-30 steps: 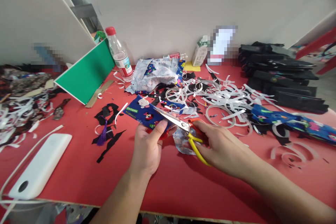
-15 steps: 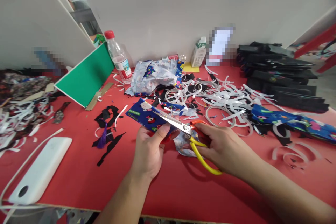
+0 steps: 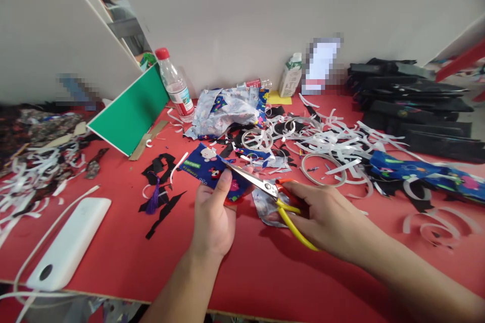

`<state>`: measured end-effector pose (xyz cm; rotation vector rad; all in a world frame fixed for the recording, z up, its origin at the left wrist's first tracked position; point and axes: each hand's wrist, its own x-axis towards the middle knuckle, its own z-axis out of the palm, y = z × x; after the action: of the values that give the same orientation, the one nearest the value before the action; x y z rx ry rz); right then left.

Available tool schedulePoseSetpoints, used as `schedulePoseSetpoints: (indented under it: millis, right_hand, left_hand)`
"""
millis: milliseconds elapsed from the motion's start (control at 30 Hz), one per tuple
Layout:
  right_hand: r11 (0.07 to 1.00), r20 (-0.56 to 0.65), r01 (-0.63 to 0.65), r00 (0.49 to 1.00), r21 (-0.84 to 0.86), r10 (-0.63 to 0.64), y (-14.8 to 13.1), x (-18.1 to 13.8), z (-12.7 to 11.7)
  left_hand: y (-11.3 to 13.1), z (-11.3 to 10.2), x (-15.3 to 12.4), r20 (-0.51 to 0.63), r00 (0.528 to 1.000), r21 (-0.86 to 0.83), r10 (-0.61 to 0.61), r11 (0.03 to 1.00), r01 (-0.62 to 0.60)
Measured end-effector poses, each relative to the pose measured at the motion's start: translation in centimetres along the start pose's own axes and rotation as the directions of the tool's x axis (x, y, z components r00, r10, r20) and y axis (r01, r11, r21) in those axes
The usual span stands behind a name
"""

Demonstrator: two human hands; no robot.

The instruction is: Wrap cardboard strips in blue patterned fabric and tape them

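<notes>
Between thumb and fingers, my left hand (image 3: pixel 215 212) grips a blue printed fabric piece (image 3: pixel 206 167) with cartoon figures and a bit of red at its lower edge. My right hand (image 3: pixel 322 212) is closed on a pair of scissors (image 3: pixel 267 186), one handle loop yellow and the other orange-red. The blades look nearly together and lie along the right edge of the fabric piece, pointing up and left. Whether cloth sits between them is hard to see. Below the scissors a pale printed scrap (image 3: pixel 267 207) rests on the red table (image 3: pixel 257 272).
White strips (image 3: pixel 333 136) and black scraps spread across the middle. Behind them are a red-capped bottle (image 3: pixel 178 91), a carton (image 3: pixel 291 75) and a pale printed fabric bundle (image 3: pixel 223 111). Black folded pieces (image 3: pixel 413 101) are stacked at right; a white power bank (image 3: pixel 71 242) lies at left.
The scissor blades have come closer together along the fabric. My left thumb has shifted slightly left, showing more of the print. The whole view has drifted a little to the left.
</notes>
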<state>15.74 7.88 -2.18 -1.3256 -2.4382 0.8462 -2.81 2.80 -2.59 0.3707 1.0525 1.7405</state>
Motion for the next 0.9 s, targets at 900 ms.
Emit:
schedulePoseSetpoints:
  millis: [900]
  right_hand:
    - [1.0,-0.112,0.003,0.994,0.008,-0.002,0.0,-0.2,-0.2]
  left_hand:
    - [0.0,0.0,-0.5,0.108,0.994,-0.012,0.001,1.0,0.0]
